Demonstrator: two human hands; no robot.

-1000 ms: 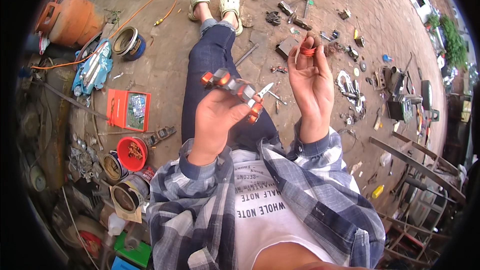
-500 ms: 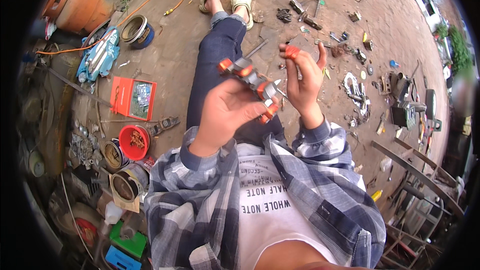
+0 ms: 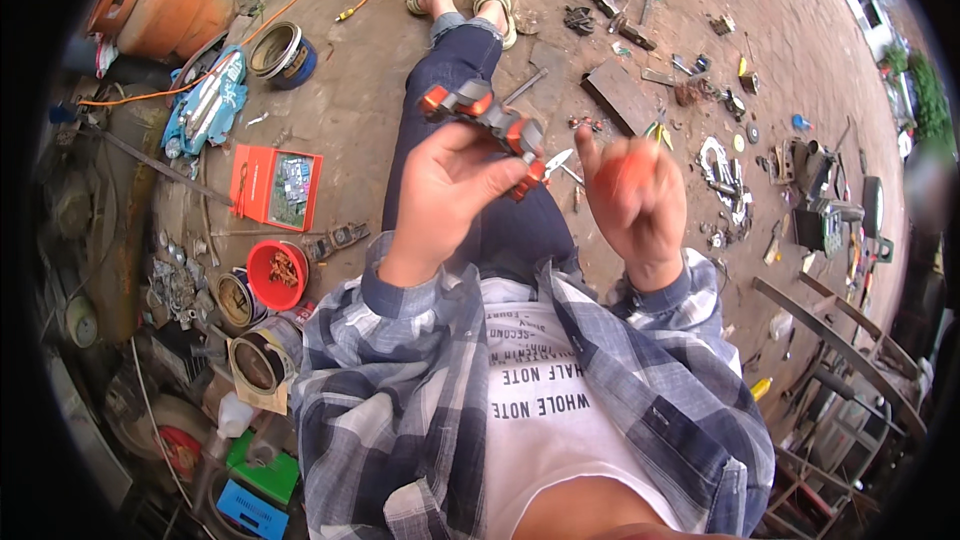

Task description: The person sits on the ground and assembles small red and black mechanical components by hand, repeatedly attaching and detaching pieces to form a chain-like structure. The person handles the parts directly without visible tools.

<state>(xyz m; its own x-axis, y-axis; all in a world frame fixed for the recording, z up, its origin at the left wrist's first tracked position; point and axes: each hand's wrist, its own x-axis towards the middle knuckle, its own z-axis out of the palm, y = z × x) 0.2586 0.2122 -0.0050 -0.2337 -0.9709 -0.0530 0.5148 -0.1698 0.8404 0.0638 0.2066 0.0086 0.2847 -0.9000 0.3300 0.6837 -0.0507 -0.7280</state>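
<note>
My left hand (image 3: pixel 450 190) is closed around a jointed dark grey and orange-red part (image 3: pixel 512 130), held up above my thighs. What kind of part it is, I cannot make out. Off to its right, my right hand (image 3: pixel 645 220) is raised with the forefinger up. An orange-red piece (image 3: pixel 622 178) sits in its fingers, smeared by motion. The two hands are apart. Between them, over the ground, a pointed metal blade (image 3: pixel 558 162) shows beside the held part.
A brown block (image 3: pixel 615 97) lies beyond my right hand, near hammers (image 3: pixel 636 37) and scattered metal parts. To the left stand a red box (image 3: pixel 295 190), a red bowl (image 3: pixel 262 278) and a blue can (image 3: pixel 290 65). A metal frame (image 3: pixel 840 330) is at the right.
My right hand has come down and a little right, nearer my body, with the orange-red piece. The brown block behind it now shows. My left hand keeps its hold, tilted slightly differently.
</note>
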